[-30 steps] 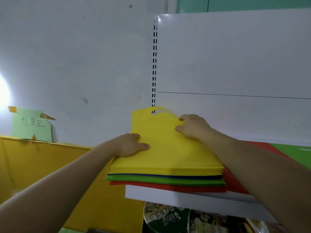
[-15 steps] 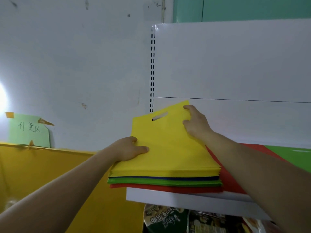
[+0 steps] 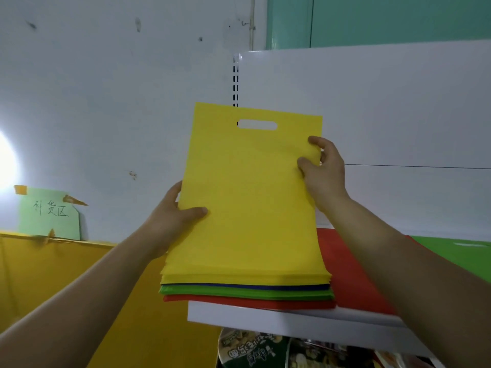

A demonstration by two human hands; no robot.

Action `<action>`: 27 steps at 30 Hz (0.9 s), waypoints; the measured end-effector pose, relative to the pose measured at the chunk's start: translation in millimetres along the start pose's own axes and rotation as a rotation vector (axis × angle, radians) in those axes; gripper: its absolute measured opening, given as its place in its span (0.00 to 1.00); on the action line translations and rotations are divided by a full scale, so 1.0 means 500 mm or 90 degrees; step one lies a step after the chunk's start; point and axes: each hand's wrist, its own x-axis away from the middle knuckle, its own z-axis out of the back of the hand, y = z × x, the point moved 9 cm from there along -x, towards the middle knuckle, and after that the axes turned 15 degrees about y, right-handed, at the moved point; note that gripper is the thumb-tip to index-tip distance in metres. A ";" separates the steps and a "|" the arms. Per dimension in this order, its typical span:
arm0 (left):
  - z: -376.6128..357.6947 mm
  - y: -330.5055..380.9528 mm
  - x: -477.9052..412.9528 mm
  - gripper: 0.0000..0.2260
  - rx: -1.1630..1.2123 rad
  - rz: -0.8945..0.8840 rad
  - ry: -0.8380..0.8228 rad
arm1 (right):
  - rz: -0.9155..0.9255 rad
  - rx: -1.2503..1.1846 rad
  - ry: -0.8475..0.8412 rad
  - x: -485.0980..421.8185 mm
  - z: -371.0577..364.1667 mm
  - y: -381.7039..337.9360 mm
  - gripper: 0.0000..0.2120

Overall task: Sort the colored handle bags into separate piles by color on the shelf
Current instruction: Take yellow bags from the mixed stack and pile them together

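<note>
I see the left grip [image 3: 172, 216], a bare hand, holding the left edge of a yellow bag [image 3: 247, 195]. The thumb lies on the front side and the other fingers are behind the fabric. The right grip [image 3: 324, 171] pinches the right edge of the same bag, higher up, with its fingers curled round the edge. So both grips are closed on this one bag.

The bag is raised almost upright in front of the white back panel [image 3: 385, 102], with its handle hole [image 3: 257, 124] at the top. Its lower part comes down to the stack of bags [image 3: 247, 290], and I cannot tell if the bottom edge touches the stack.

The stack lies at the left end of the white shelf [image 3: 265, 318]. From top to bottom it shows several yellow layers, one thin blue layer, then green, then red.

Just beside it on the right lies a red pile [image 3: 353, 274], partly hidden by the right forearm. Further right on the same shelf is a green pile [image 3: 457, 253].

Under the shelf I see printed snack packets [image 3: 252, 351]. On the far left a green paper note [image 3: 50, 213] with handwriting is taped to the wall, above a yellow board [image 3: 53, 274].
</note>
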 end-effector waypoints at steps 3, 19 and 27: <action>-0.005 0.025 0.023 0.34 0.004 -0.063 -0.005 | 0.009 -0.025 -0.002 -0.011 0.015 -0.018 0.21; -0.018 0.105 0.116 0.23 -0.074 -0.242 0.068 | -0.048 -0.025 -0.084 0.024 0.084 -0.025 0.27; -0.060 0.145 0.165 0.24 -0.009 -0.245 -0.041 | 0.044 0.132 0.073 0.037 0.225 -0.160 0.26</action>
